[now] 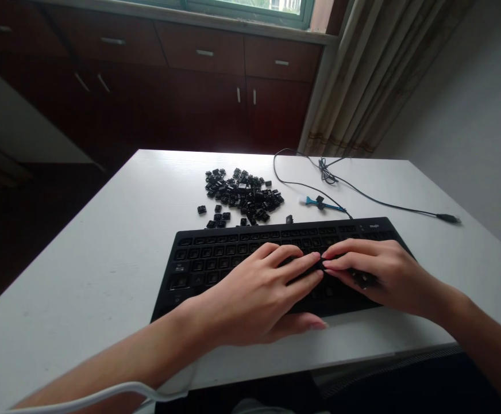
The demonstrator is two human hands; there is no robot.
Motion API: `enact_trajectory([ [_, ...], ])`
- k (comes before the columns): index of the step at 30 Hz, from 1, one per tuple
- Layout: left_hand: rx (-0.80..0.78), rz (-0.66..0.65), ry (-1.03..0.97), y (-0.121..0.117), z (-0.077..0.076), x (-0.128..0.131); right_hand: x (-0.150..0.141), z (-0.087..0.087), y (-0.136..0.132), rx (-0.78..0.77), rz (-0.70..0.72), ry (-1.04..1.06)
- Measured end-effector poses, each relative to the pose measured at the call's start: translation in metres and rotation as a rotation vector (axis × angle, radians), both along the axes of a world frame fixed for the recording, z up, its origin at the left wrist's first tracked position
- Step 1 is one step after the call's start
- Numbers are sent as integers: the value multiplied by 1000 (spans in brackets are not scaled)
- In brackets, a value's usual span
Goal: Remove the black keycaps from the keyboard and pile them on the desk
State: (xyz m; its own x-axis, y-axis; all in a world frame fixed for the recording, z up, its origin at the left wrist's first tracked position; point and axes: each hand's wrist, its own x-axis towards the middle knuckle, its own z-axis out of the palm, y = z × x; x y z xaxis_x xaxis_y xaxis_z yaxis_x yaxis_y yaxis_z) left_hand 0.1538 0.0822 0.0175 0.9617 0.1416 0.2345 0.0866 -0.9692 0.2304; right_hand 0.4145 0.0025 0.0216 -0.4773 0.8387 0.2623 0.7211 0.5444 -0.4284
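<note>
A black keyboard [216, 251] lies on the white table, with most of its keycaps off and bare key sockets showing. Over its middle rests my left hand [268, 287], fingers stretched out and thumb apart near the front edge. My right hand [380, 267] is curled over the right half, its fingertips pinched together and meeting my left fingertips at the keys. Small black keycaps [365, 280] show under the right palm, held by the curled fingers. Whatever sits right between the fingertips is too small and dark to make out. Behind the keyboard lies a pile of loose black keycaps [244, 192].
A blue brush [326, 203] with white bristles lies behind the keyboard, a keycap on it. The keyboard's black cable [384, 203] loops across the back right to its plug. A white cable [121, 388] crosses by my left forearm. The table's [82, 270] front edge is close.
</note>
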Motion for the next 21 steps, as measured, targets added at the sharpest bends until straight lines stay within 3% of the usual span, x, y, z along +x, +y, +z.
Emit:
enact_trajectory([
  [13,-117,45,3,-2,1,2,-9,7,-1,-78,-122,51],
  [21,-221,63,-42,-1,0,3,-1,11,5,-149,-99,22],
])
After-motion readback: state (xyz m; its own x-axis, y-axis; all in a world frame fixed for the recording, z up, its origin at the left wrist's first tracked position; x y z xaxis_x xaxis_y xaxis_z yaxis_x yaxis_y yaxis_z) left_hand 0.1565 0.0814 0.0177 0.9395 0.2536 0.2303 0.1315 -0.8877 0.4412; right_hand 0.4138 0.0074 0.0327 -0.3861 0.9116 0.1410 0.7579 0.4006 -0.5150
